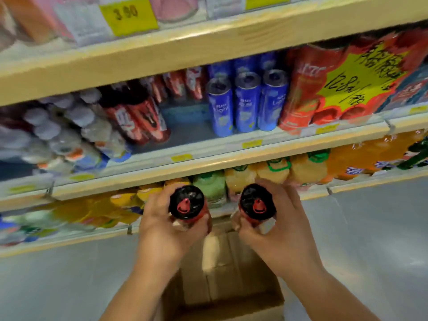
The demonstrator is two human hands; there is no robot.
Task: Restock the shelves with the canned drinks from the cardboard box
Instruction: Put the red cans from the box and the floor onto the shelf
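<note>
We hold two cans upright above the box [222,286], below the shelf [185,135]. The left hand [162,228] wraps the left can [187,202] and the right hand [282,228] wraps the right can [257,202], fingers curled round each body with the lids exposed. We judge full cans rigid, fairly heavy, smooth and dentable, so grip mid-body.
</note>
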